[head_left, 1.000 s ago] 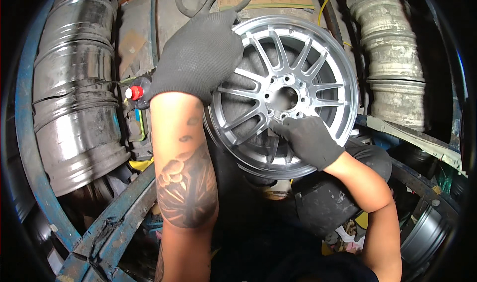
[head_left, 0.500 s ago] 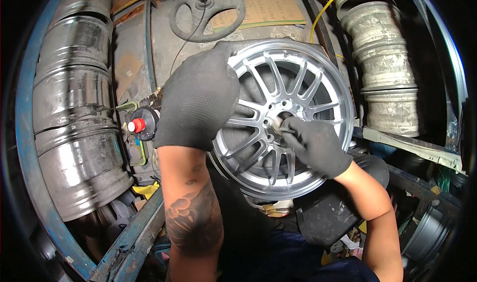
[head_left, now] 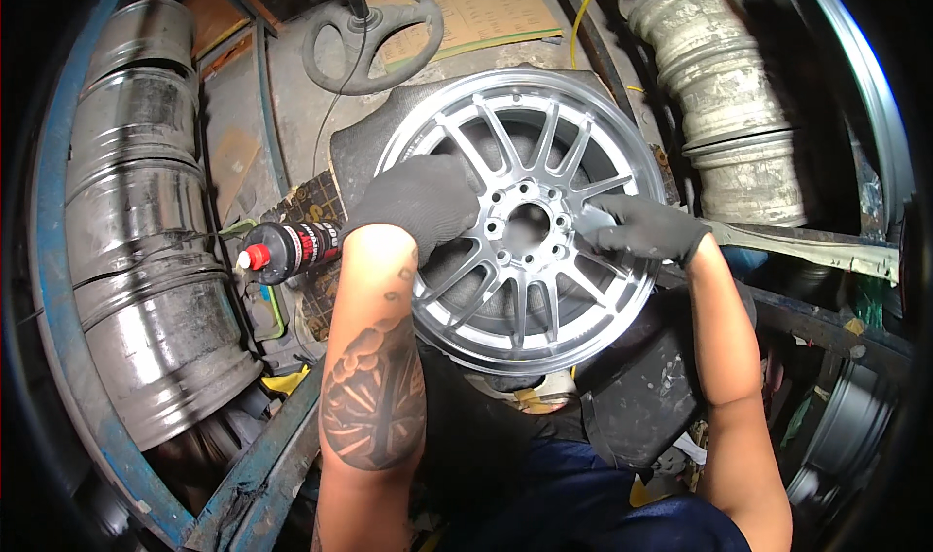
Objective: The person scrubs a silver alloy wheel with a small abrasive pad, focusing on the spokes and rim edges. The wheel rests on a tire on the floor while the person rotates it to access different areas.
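Observation:
A silver multi-spoke alloy wheel (head_left: 532, 338) lies face up in front of me on a dark grey cloth (head_left: 355, 149). My left hand (head_left: 418, 200), in a dark grey glove, rests over the wheel's left spokes and is closed on them; its fingertips are mostly hidden. On the right-hand spokes is my right hand (head_left: 649, 229), gloved too. Its fingers bend around a small pale grey piece that I cannot make out. The round hub opening, ringed by bolt holes, shows between my hands. Beside my left wrist lies a black bottle (head_left: 296, 249) with a red and white cap.
Stacked bare metal wheel barrels line the left (head_left: 146, 251) and the right (head_left: 729, 95), behind blue metal frames (head_left: 83, 377). A grey steering wheel (head_left: 326, 51) and a cardboard sheet (head_left: 496, 8) are at the back. A yellow cable (head_left: 585, 17) hangs at upper right.
My right hand has moved from the hub opening out to the right-hand spokes. My left hand sits lower over the left spokes. The whole view has shifted, and more of the bottle shows.

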A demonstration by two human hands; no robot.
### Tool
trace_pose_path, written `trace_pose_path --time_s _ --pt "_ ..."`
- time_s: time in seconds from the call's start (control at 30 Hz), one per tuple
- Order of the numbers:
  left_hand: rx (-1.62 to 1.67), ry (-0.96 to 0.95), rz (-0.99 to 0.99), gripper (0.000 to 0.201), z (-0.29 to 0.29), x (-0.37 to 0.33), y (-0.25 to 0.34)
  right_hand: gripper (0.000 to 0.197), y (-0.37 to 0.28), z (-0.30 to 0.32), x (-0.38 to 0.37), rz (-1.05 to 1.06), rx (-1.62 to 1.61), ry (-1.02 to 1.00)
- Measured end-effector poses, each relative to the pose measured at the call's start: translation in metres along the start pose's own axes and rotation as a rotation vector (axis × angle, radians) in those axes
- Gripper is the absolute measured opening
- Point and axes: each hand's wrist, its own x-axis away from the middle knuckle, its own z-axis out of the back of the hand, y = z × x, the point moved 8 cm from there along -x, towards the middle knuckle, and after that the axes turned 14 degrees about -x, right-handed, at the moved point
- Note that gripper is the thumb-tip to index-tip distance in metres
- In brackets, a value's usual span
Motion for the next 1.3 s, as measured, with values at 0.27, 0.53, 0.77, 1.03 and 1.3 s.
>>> trace_pose_path --time_s 0.27,0.53,0.77,1.03,1.3 --pt "-0.064 -0.209 0.041 0.045 -0.045 -0.021 0.015 0.030 0.008 -0.018 -0.031 0.134 -0.947 0.558" --pt "-0.158 -0.211 -0.015 0.042 -0.077 -0.001 0.053 0.031 0.004 0.015 -0.036 0.229 -0.627 0.610" --pt "0.096 -0.019 -0.029 0.038 -0.066 0.035 0.055 0.024 -0.059 -0.031 -0.019 0.490 0.245 0.319" --pt "0.094 0.432 0.000 0.041 0.018 0.044 0.022 0.017 -0.024 -0.074 0.043 0.551 0.533 0.067" --pt "0.126 0.458 0.045 0.046 0.032 0.023 0.003 0.032 -0.014 -0.097 0.041 0.558 0.731 -0.012"
